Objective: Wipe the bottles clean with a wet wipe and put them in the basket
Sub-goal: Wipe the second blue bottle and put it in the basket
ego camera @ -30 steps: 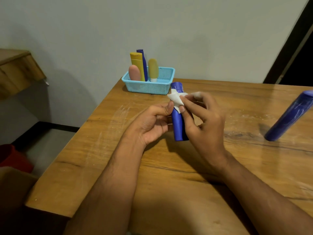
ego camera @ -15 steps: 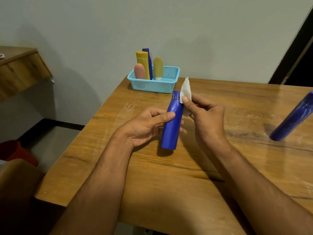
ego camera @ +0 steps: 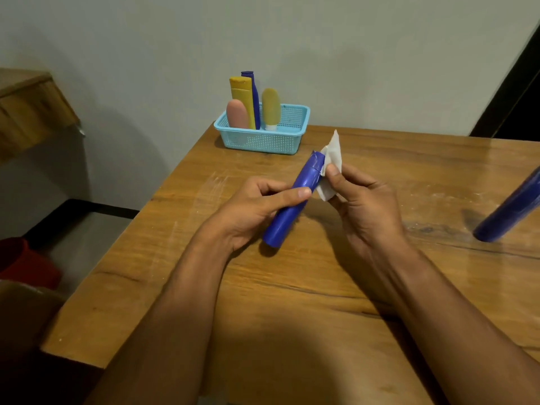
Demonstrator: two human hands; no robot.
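Curling round the tilted blue bottle (ego camera: 292, 200), left hand (ego camera: 254, 211); right hand (ego camera: 362, 209) pinches wipe (ego camera: 331, 168).

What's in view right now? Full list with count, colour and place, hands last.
Blue bottle: 1, tilted, gripped in left hand.
Wet wipe: 1, white, against that bottle's cap end.
Second blue bottle: 1, table's right edge.
Basket: 1, light blue, far table edge.
Bottles in basket: 4, pink, yellow, dark blue, pale yellow.
Table: 1, wooden.
Red object: 1, floor left.
Left hand: holds bottle.
Right hand: pinches wipe.
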